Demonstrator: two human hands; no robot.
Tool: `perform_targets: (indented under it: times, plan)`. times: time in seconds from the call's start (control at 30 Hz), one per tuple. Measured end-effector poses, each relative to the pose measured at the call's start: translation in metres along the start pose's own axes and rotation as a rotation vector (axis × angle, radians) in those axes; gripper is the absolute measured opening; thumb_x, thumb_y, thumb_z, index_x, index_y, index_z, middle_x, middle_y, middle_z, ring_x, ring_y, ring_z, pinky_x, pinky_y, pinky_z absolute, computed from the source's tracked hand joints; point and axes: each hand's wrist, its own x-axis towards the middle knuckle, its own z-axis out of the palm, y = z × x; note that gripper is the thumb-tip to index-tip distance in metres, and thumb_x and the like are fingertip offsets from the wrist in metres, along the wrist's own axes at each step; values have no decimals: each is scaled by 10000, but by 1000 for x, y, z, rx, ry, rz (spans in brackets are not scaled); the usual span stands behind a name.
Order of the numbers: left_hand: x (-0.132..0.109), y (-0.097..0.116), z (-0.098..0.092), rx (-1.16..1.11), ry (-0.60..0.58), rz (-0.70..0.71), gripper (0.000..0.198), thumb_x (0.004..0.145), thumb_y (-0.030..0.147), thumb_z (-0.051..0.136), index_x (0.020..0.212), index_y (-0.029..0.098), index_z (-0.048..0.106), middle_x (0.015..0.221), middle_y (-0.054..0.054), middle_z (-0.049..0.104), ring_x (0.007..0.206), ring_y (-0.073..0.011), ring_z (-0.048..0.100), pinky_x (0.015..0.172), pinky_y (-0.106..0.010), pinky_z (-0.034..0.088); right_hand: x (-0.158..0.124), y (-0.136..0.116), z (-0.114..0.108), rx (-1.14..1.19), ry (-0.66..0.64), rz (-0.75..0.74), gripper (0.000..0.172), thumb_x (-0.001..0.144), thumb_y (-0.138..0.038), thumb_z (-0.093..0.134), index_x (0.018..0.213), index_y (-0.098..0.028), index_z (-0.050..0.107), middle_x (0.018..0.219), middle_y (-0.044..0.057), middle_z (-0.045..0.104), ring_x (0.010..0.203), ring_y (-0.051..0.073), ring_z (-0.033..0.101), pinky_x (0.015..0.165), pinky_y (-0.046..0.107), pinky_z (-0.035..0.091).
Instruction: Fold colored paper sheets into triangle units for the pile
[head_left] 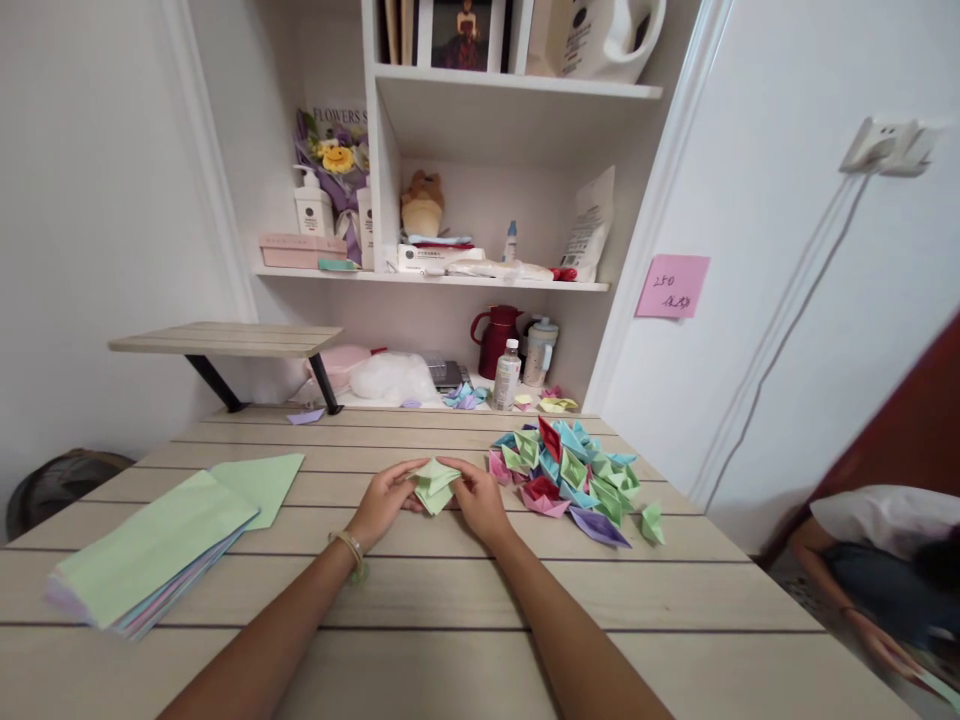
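Observation:
A partly folded piece of light green paper (433, 487) is held between my two hands over the middle of the table. My left hand (386, 503) pinches its left side, with a bracelet round that wrist. On the opposite side, the fingers of my right hand (478, 500) are closed on the paper's edge. Folded layers show at the top, and a point faces me. Right of my hands lies a heap of folded paper boats (574, 470) in green, blue, red, pink and purple. One green boat (652, 524) sits apart at the heap's right.
A stack of coloured paper (157, 545) lies at the left, green sheet on top. Behind the table stand a bottle (507, 375), a red jug (496, 340) and a small raised shelf (225, 338). Another person (885, 570) sits low at the right.

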Motion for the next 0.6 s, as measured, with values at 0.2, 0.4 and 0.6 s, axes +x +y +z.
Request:
perform_targets:
  times: [0.2, 0.4, 0.6]
  plan:
    - [-2, 6, -3, -172, -30, -39, 419, 640, 234, 648, 1034, 111, 580, 911, -103, 658, 814, -212, 618, 737, -351, 502, 3, 0, -3, 274, -65, 118, 290, 693, -289, 517, 935, -185, 638, 1034, 67, 609, 782, 186, 604, 631, 308, 515]
    - [-6, 10, -2, -162, -92, -47, 359, 637, 286, 671, 947, 140, 563, 828, -81, 661, 724, -186, 627, 696, -349, 500, 3, -1, -4, 162, -11, 74, 275, 657, -296, 585, 895, -159, 584, 865, 59, 644, 741, 175, 596, 628, 278, 482]
    - [-8, 10, 0, -44, -174, -33, 349, 675, 333, 633, 952, 135, 559, 737, -67, 646, 665, -165, 625, 654, -297, 492, 1, -3, -3, -120, 64, -74, 234, 681, -248, 544, 898, -169, 587, 808, 23, 636, 746, 162, 566, 696, 278, 442]
